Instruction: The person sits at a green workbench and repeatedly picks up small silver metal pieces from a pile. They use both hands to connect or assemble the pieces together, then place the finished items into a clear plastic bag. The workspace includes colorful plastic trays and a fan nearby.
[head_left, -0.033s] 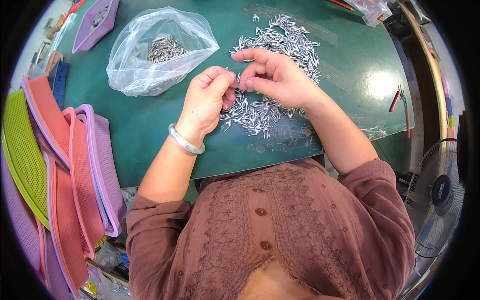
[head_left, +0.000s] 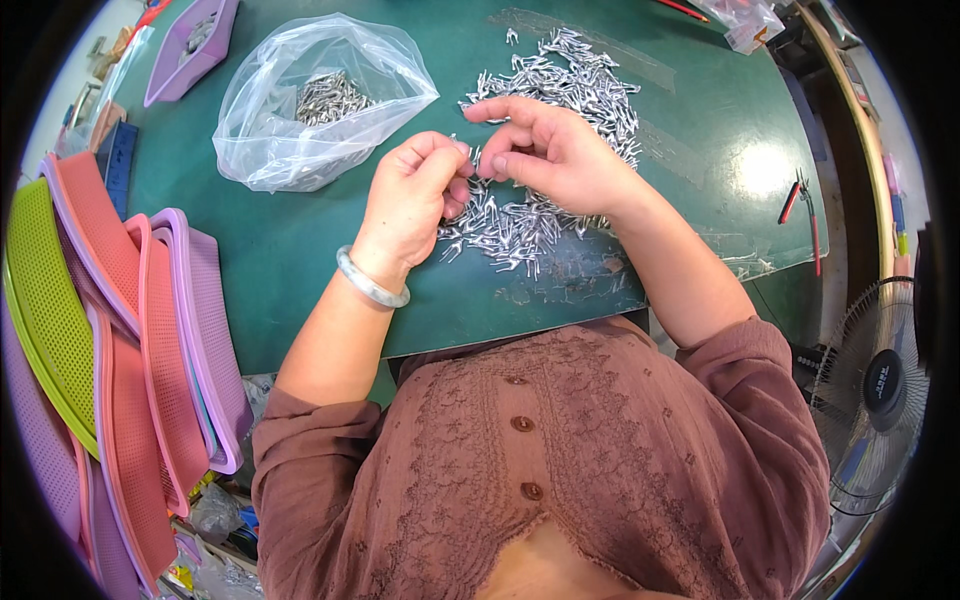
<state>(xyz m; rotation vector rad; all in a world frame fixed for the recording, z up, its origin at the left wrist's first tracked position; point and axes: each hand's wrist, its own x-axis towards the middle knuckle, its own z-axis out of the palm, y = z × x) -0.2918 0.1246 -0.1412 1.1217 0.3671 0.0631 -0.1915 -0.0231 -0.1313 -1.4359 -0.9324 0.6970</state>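
Note:
My left hand (head_left: 415, 195), with a pale bangle (head_left: 372, 279) at its wrist, is closed in a pinch. A tiny bit of silver metal shows at its fingertips; most of that piece is hidden. Close beside it is my right hand (head_left: 560, 155), its index finger stretched out and its thumb near the bent middle finger. I make out nothing held there. Beneath and behind the hands spreads a heap of small forked silver metal pieces (head_left: 575, 80). Farther left, a clear plastic bag (head_left: 250, 130) stands with its mouth spread, holding more metal pieces (head_left: 333, 98).
The green tabletop (head_left: 300, 270) carries a purple tray (head_left: 180, 75) at the far left and red-handled pliers (head_left: 789, 202) at the right. Pink, purple and green perforated baskets (head_left: 175, 370) are stacked left of the table. A fan (head_left: 880, 380) stands at the lower right.

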